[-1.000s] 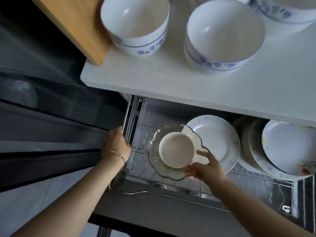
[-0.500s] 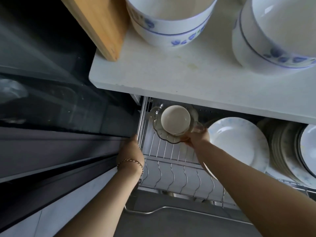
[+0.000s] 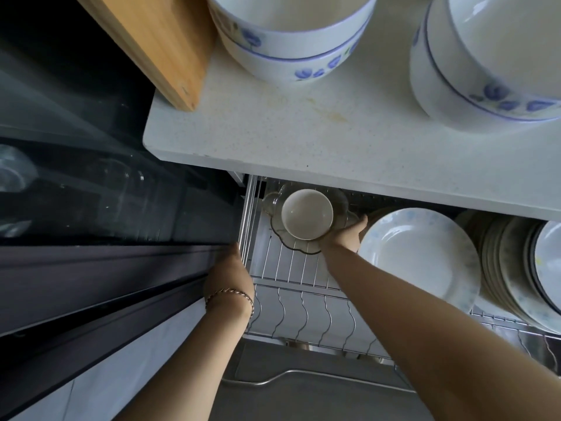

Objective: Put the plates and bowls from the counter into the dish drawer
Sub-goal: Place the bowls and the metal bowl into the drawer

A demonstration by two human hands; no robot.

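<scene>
My right hand [image 3: 344, 235] grips the edge of a scalloped clear glass dish [image 3: 299, 244] with a small white bowl [image 3: 306, 214] sitting in it, held low at the back left of the open wire dish drawer [image 3: 291, 294], partly under the counter edge. My left hand [image 3: 229, 276], with a bracelet on the wrist, rests on the drawer's left rail. Standing plates fill the drawer's right side, the nearest a white plate [image 3: 420, 253] with faint blue flowers. Two big white bowls with blue flowers, one at the left [image 3: 288, 38] and one at the right [image 3: 488, 56], sit on the white counter [image 3: 303, 132].
A wooden cutting board [image 3: 158, 41] lies on the counter's left corner, overhanging it. A dark glass appliance front [image 3: 106, 192] runs along the left of the drawer. The drawer's metal handle [image 3: 303, 376] curves across the front. Several more plates [image 3: 516, 268] stand at the far right.
My right hand has carried the glass dish and small bowl from the drawer's front toward its back left corner. My view has dropped closer to the counter. My left hand stays on the rail.
</scene>
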